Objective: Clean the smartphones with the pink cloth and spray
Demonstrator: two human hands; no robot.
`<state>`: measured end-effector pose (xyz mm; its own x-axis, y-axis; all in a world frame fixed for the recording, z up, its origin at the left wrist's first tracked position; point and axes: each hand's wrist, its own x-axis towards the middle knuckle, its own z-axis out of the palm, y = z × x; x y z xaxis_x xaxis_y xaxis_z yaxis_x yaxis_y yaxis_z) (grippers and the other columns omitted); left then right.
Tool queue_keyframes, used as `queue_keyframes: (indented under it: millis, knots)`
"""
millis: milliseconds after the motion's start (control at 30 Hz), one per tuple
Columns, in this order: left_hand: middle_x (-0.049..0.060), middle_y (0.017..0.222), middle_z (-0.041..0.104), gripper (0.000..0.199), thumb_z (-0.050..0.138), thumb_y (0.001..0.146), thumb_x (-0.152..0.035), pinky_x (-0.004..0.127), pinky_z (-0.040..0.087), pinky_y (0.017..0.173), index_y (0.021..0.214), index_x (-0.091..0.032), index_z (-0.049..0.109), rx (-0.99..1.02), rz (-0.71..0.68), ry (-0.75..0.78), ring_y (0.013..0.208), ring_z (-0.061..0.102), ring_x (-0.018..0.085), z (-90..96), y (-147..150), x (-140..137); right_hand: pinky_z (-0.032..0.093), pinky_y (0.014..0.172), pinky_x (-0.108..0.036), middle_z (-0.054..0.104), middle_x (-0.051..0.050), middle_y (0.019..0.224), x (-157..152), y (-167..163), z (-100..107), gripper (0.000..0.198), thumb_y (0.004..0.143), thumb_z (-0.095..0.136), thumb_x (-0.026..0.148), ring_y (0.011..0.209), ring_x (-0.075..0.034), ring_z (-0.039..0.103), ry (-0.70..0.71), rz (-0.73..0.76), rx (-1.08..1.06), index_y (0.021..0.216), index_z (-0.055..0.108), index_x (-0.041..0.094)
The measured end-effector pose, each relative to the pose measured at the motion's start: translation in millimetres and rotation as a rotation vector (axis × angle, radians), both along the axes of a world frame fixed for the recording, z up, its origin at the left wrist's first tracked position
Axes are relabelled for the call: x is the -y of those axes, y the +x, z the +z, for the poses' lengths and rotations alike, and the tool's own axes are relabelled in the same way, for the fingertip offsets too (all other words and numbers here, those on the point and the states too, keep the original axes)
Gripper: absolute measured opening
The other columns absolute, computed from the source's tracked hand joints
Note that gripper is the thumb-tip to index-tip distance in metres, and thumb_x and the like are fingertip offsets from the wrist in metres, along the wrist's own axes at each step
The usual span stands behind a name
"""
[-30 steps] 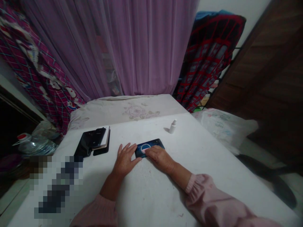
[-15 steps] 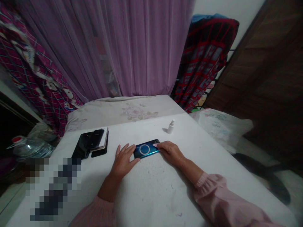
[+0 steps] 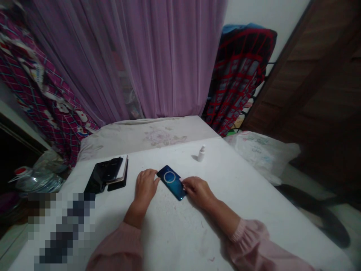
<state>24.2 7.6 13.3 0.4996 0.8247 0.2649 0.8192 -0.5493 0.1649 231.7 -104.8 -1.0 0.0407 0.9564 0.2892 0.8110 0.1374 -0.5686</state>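
A blue smartphone (image 3: 175, 187) lies at a slant on the white tabletop, its back facing up with a pale ring (image 3: 169, 177) on it. At its far left corner, my left hand (image 3: 146, 186) has thumb and fingers closed on the edge. My right hand (image 3: 199, 191) is at the phone's right long edge, fingers pinched together. Something small and pale shows at those fingertips against the phone's back; what it is I cannot make out. Beyond the right hand stands a small white spray bottle (image 3: 201, 153), upright and untouched.
To the left, several dark phones or flat devices (image 3: 113, 169) lie stacked on the white table (image 3: 169, 241). A water bottle with a red cap (image 3: 36, 180) is off the table's left side. Purple curtains (image 3: 175, 56) hang behind; a plastic bag (image 3: 262, 150) is at the right.
The phone has turned clockwise, from lying nearly crosswise to slanting down toward the right. My left hand's spread fingers have drawn in at its corner; my right hand has shifted slightly nearer me.
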Motion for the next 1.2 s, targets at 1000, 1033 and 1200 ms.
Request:
queue_keyframes:
  millis: [1000,1033,1200]
  knots:
    - [0.017,0.147,0.042,0.073,0.057,0.082,-0.053,0.06,0.01,0.114,0.14,-0.011,0.043,-0.054,-0.037,-0.162,0.137,0.036,0.034,-5.7,22.8,68.1,0.049,0.088,-0.029,0.075,-0.003,0.1,-68.5,-8.3,-19.2,0.024,0.086,0.06,0.014,0.095,-0.018,0.066,0.093,-0.043,0.011,0.105,0.072,0.024]
    - [0.017,0.148,0.041,0.073,0.057,0.082,-0.053,0.06,0.01,0.114,0.14,-0.011,0.042,-0.059,-0.041,-0.174,0.137,0.035,0.034,-5.0,22.2,66.9,0.05,0.087,-0.029,0.074,-0.003,0.101,-59.6,-9.7,-20.6,0.025,0.086,0.06,0.015,0.094,-0.017,0.066,0.125,0.004,0.002,0.107,0.071,0.025]
    - [0.017,0.148,0.04,0.074,0.058,0.081,-0.052,0.06,0.011,0.114,0.142,-0.012,0.04,-0.07,-0.057,-0.197,0.138,0.034,0.034,-3.6,21.8,65.8,0.049,0.086,-0.028,0.075,-0.002,0.1,-56.0,-10.3,-18.3,0.026,0.086,0.059,0.014,0.093,-0.017,0.066,0.093,-0.004,0.015,0.106,0.071,0.026]
